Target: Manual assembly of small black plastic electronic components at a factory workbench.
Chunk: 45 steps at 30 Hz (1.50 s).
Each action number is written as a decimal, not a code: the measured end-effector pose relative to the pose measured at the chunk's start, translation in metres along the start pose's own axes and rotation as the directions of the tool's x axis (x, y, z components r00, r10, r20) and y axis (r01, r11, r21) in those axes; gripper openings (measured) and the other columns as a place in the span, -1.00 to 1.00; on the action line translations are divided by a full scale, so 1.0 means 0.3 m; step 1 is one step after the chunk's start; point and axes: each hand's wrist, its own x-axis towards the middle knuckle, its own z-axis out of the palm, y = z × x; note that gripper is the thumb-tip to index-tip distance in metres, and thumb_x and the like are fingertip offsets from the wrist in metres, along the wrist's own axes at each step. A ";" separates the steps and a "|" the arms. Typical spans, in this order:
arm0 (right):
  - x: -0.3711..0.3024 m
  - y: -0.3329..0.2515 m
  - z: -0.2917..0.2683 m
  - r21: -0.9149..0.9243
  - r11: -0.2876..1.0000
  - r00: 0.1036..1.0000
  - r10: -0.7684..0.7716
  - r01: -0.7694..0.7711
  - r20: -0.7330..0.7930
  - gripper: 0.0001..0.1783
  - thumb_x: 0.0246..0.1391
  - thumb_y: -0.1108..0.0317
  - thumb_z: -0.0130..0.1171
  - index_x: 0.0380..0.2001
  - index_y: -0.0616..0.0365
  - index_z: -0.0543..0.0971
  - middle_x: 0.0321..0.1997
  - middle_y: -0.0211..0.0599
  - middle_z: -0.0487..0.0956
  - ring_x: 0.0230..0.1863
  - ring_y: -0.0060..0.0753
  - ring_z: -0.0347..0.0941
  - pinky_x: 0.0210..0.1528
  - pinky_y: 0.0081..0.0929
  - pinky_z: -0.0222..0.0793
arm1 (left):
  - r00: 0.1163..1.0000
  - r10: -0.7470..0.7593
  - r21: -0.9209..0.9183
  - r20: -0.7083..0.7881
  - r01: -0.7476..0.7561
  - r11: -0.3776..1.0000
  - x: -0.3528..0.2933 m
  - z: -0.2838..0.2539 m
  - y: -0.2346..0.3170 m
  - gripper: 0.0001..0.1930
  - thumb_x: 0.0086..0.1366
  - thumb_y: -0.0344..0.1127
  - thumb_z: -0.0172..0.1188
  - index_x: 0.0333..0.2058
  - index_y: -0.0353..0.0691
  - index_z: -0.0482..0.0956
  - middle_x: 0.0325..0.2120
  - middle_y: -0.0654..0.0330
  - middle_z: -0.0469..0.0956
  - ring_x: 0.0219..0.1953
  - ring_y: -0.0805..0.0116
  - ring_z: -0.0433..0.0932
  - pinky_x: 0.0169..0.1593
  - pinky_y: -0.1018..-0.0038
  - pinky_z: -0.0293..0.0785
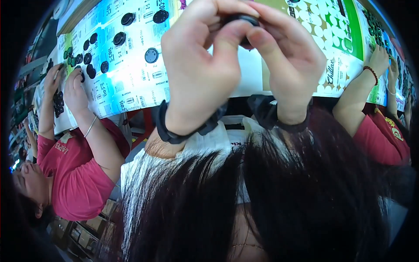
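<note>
Head view: worktop [248, 83], overlaid with blue-and-white and green printed sheets. Co-worker in red [83, 179], at left, arms over the worktop. Left hand [200, 61] and right hand [293, 54], together, both clamped on one dark rounded piece [244, 18], partly hidden between their fingertips. Black fabric wristbands [162, 124], one per wrist. Loose black round pieces [119, 39], scattered left of the hands.
</note>
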 end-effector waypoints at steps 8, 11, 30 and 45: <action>-0.098 -0.185 -0.143 0.957 0.270 0.938 -0.347 0.107 -0.007 -0.62 -0.20 0.46 0.20 -0.21 0.19 0.42 -0.33 -0.22 0.45 -0.38 -0.35 0.45 -0.32 -0.50 0.35 | 1.000 0.016 0.589 -0.025 0.002 0.808 0.331 -0.295 -0.237 -0.86 0.13 -0.45 0.02 -0.34 -0.35 0.48 -0.48 0.14 0.48 -0.47 0.36 0.47 -0.39 0.52 0.41; -0.112 -0.216 -0.110 0.910 0.381 0.907 -0.421 0.162 0.015 -0.63 -0.22 0.45 0.20 -0.23 0.16 0.40 -0.30 -0.21 0.41 -0.37 -0.23 0.42 -0.33 -0.42 0.34 | 0.988 0.001 0.965 0.157 -0.154 0.213 0.390 -0.461 -0.328 -0.71 0.15 -0.38 0.00 -0.12 -0.30 0.41 -0.25 0.01 0.47 -0.26 0.11 0.49 -0.13 0.42 0.38; -0.064 -0.079 -0.154 0.960 0.215 0.965 -0.230 0.178 -0.127 -0.79 -0.16 0.56 0.11 -0.35 0.17 0.54 -0.42 -0.28 0.49 -0.44 -0.39 0.43 -0.42 -0.60 0.32 | 0.898 -0.209 0.758 0.387 -0.181 0.626 0.288 -0.023 -0.203 -0.86 -0.11 -0.43 0.15 -0.50 -0.34 0.50 -0.61 -0.08 0.45 -0.49 0.04 0.46 -0.40 0.30 0.37; -0.113 -0.101 -0.145 0.909 -0.348 0.972 0.039 0.231 -0.232 -0.77 -0.17 0.56 0.14 -0.32 0.29 0.50 -0.31 -0.17 0.49 -0.32 -0.35 0.46 -0.29 -0.59 0.37 | 0.926 -0.263 0.734 0.272 -0.022 0.679 0.171 -0.137 -0.241 -0.73 0.13 -0.35 0.06 -0.18 -0.31 0.42 -0.48 0.15 0.52 -0.53 0.33 0.46 -0.38 0.56 0.38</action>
